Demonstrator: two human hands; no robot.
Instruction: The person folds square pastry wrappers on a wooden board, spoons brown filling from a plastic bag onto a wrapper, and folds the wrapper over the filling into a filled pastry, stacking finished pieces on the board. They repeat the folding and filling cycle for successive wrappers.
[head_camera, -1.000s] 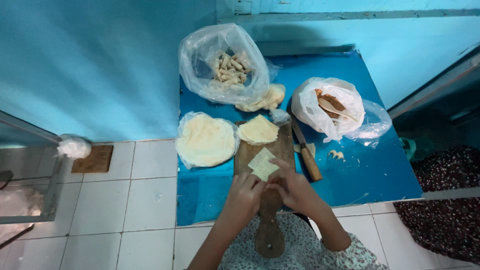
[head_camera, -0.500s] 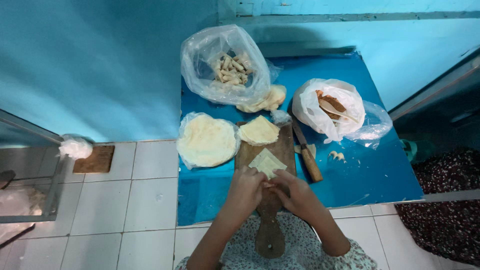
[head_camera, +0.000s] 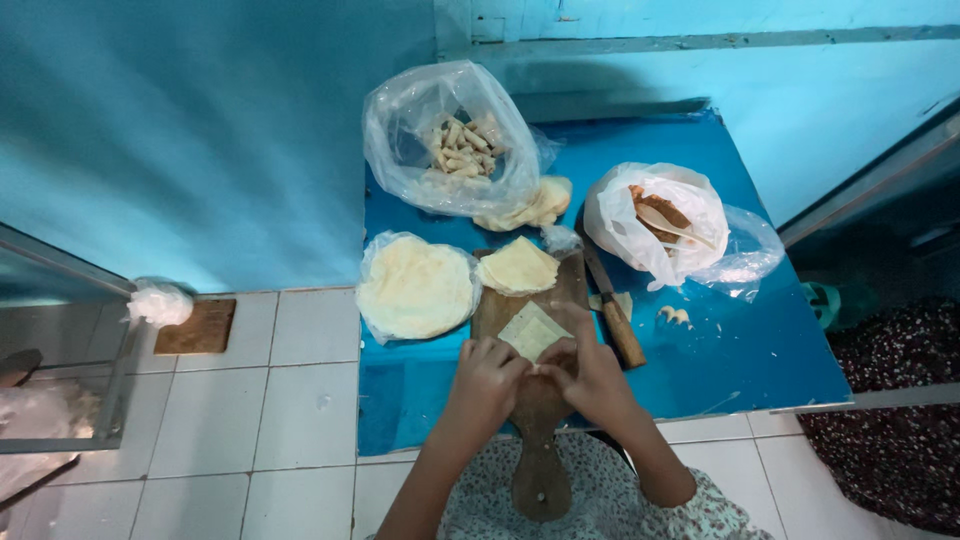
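My left hand (head_camera: 487, 378) and my right hand (head_camera: 588, 368) meet over a wooden paddle board (head_camera: 537, 400), both pinching the near corner of a pale square pastry wrapper (head_camera: 533, 331) that lies on the board. A small stack of cut wrappers (head_camera: 516, 267) rests at the board's far end. To the left lies a round stack of wrappers on plastic (head_camera: 415, 287). A knife with a wooden handle (head_camera: 613, 312) lies just right of the board.
A blue table (head_camera: 740, 340) carries a clear bag of rolled pastries (head_camera: 450, 140), a white bag of brown filling with a spoon (head_camera: 657, 219) and dough scraps (head_camera: 673, 316). White tiled floor lies left, a glass case (head_camera: 60, 350) at far left.
Both hands have stayed at the wrapper's near corner, working it with the fingers. The wrapper has shifted slightly on the board. The view has drifted a little.
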